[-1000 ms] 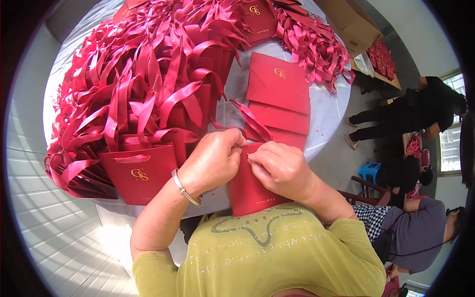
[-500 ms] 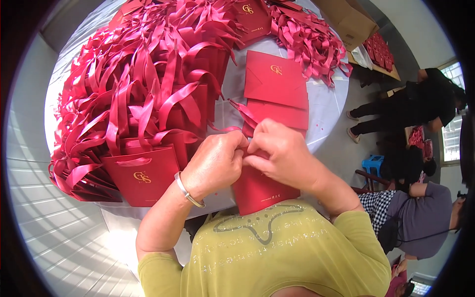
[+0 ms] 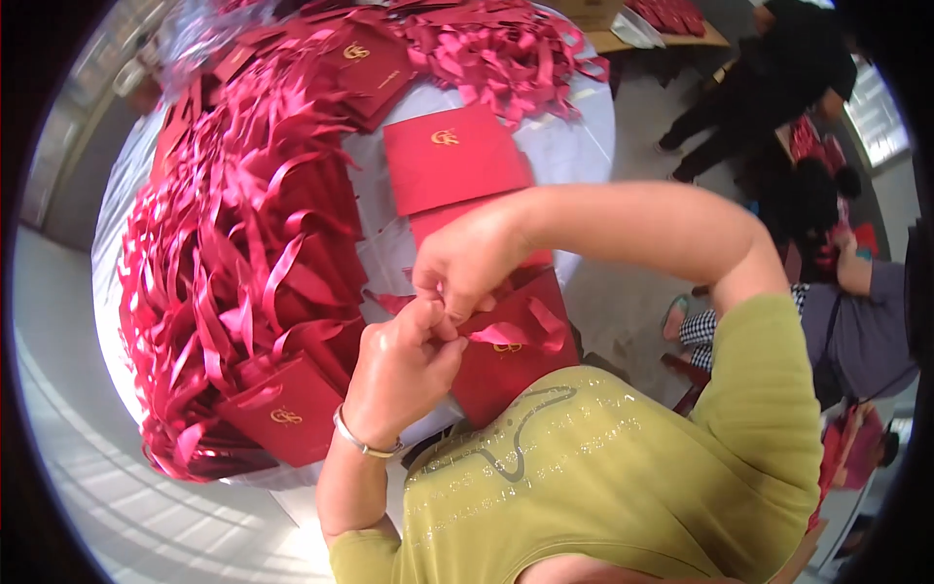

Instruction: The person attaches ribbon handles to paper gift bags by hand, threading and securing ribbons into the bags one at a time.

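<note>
A red paper gift bag (image 3: 501, 384) with a gold emblem lies in front of my body, tilted slightly. Across its front loops a pink-red ribbon (image 3: 530, 329). My left hand (image 3: 401, 368), wearing a silver bangle, is pinched at the bag's upper left edge. My right hand (image 3: 474, 258) reaches over the bag, and its fingertips meet the left ones. Both pinch the ribbon there, though the exact grip is mostly hidden by the fingers. Just beyond the right hand lie flat red bags (image 3: 452, 161), overlapping one another.
A dense mass of finished red bags with ribbon handles (image 3: 233, 243) fills the left of the white-covered table (image 3: 384, 255). Loose ribbons (image 3: 501, 54) are heaped at the far side. Another person (image 3: 861, 326) sits at the right, and someone in black (image 3: 769, 73) stands behind.
My view has shifted and turned. The right elbow has swung out and up, with that hand now reaching from above. A ribbon loop now shows across the bag's front.
</note>
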